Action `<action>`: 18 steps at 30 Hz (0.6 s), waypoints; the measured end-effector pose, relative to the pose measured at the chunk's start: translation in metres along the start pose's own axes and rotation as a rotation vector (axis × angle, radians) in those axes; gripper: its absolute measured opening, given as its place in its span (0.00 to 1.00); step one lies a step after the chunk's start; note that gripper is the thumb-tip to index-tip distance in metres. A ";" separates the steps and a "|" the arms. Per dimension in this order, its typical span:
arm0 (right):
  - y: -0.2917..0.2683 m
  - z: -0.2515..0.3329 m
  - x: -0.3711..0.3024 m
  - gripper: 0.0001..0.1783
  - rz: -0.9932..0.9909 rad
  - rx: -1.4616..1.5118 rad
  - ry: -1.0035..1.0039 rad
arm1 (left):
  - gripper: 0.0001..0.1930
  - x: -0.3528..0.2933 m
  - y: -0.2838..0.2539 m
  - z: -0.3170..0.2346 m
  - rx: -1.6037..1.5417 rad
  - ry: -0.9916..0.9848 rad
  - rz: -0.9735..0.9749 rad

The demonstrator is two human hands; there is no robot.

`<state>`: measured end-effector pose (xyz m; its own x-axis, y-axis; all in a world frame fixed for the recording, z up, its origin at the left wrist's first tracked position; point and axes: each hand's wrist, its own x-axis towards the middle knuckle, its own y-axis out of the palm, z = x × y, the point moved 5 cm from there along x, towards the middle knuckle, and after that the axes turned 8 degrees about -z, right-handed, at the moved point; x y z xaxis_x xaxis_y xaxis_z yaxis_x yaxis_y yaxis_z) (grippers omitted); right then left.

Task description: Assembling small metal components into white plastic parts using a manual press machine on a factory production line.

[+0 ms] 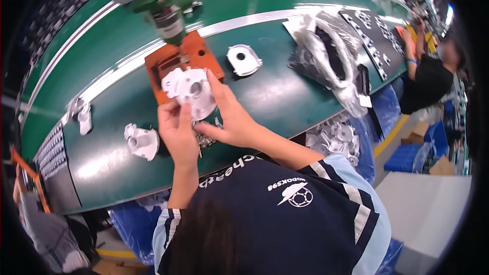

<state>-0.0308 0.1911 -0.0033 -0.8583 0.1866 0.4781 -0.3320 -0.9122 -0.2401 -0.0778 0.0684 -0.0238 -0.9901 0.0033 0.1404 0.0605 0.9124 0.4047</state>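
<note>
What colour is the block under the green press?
Orange. The block shows best in the head view, partly covered by the white part.

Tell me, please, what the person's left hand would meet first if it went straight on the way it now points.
The left hand grips the white plastic part; past that, the orange fixture seems first in line, though depth is hard to judge from this view.
</note>
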 end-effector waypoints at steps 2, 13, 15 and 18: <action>-0.019 -0.002 -0.001 0.44 -0.072 0.038 -0.034 | 0.07 0.010 -0.003 -0.001 -0.027 0.039 0.069; -0.314 -0.139 0.000 0.14 -0.315 -1.314 0.481 | 0.07 0.086 0.004 -0.029 1.170 0.943 0.498; -0.314 -0.136 -0.001 0.13 -0.338 -1.317 0.469 | 0.07 0.093 0.012 -0.014 1.209 0.945 0.501; -0.313 -0.136 0.000 0.12 -0.367 -1.337 0.425 | 0.07 0.088 0.023 -0.009 1.206 1.051 0.475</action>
<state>0.0200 0.5267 -0.0430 -0.6161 0.6391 0.4604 -0.4607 0.1817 -0.8688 -0.1622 0.0859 0.0062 -0.3731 0.5520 0.7457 -0.3099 0.6834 -0.6610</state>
